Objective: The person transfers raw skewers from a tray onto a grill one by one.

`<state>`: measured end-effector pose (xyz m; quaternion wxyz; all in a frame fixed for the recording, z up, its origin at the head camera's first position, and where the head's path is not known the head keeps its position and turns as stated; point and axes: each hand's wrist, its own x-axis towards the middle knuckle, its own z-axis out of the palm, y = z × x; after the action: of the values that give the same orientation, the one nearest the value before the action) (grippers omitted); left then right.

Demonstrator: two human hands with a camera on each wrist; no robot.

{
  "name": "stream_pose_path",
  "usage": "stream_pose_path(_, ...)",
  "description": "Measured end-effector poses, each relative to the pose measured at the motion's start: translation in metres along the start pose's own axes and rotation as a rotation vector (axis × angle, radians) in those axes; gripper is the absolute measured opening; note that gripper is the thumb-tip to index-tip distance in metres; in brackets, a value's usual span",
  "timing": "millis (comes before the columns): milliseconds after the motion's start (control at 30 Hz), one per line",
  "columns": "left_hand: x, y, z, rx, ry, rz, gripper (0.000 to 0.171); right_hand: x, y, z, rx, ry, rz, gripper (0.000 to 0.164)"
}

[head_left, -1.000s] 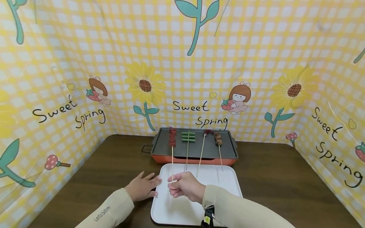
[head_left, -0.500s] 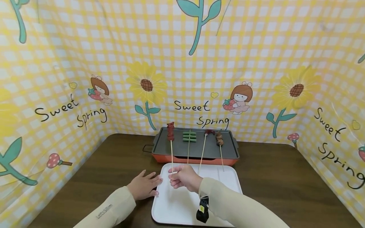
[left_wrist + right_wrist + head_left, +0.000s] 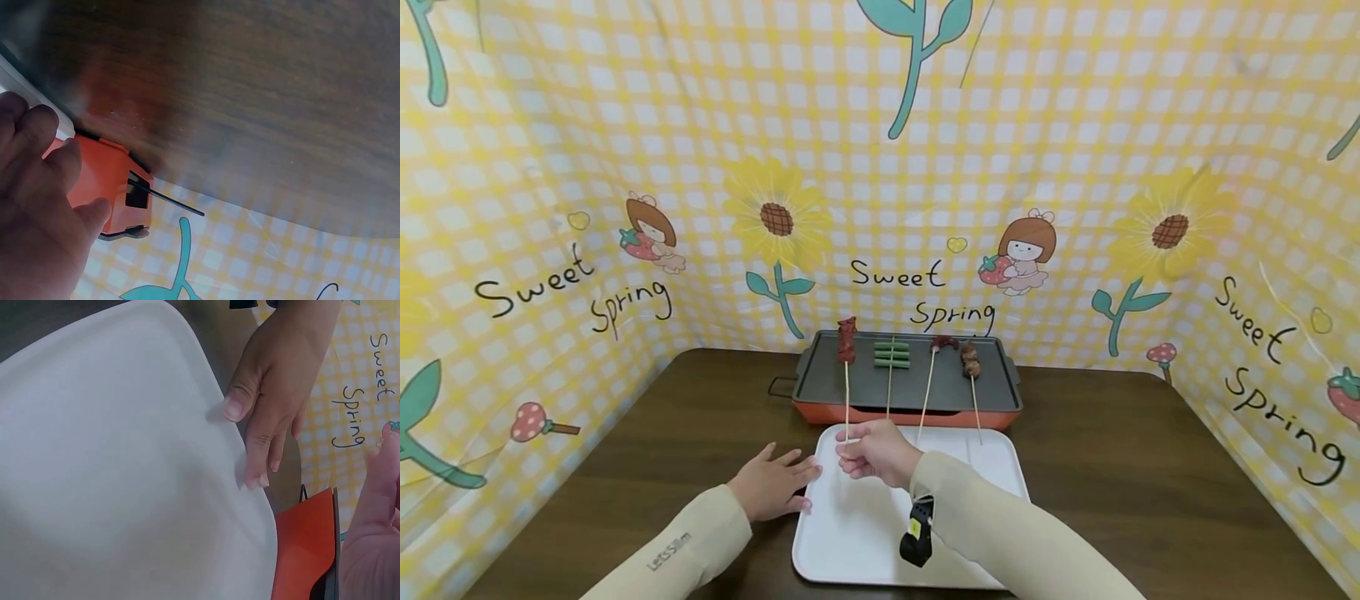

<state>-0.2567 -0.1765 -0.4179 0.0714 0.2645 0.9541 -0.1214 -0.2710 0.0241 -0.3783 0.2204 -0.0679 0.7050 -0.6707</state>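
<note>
In the head view, my right hand [image 3: 880, 452] pinches the bare lower end of a red meat skewer [image 3: 847, 343]. Its meat end is over the left part of the griddle [image 3: 865, 392] and reaches past the far edge; whether it touches the plate, I cannot tell. My left hand [image 3: 773, 483] has its fingers spread, tips on the left rim of a white tray [image 3: 850, 554]. The right wrist view shows that left hand [image 3: 278, 387] on the tray [image 3: 112, 412], with part of my right hand [image 3: 372, 544] at the edge.
To the right on the griddle lie a green vegetable skewer [image 3: 892, 357], a dark red skewer [image 3: 945, 342] and a brown meat skewer [image 3: 971, 362], their sticks pointing towards me. A wire handle [image 3: 781, 387] juts out left. Checked cloth [image 3: 895, 208] hangs behind the brown table [image 3: 1112, 467].
My right hand has moved forward, away from me, carrying the red meat skewer farther over the griddle, its tip now beyond the back edge. My left hand stays on the tray rim.
</note>
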Motion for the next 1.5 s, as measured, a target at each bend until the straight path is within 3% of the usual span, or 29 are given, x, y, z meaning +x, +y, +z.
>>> stream_pose_path(200, -0.002, 0.001, -0.003, 0.004, 0.005, 0.000, 0.056, 0.007, 0.002, 0.003, 0.028, 0.027, 0.030, 0.025)
stream_pose_path(833, 0.000, 0.001, 0.000, 0.026, 0.008, -0.008, 0.055, 0.009, 0.006, 0.008, 0.030, 0.036, 0.015, 0.023)
stream_pose_path(1500, -0.004, 0.002, -0.001, -0.025, -0.005, -0.015, 0.055, 0.014, 0.014, 0.008, 0.029, 0.043, 0.024, 0.022)
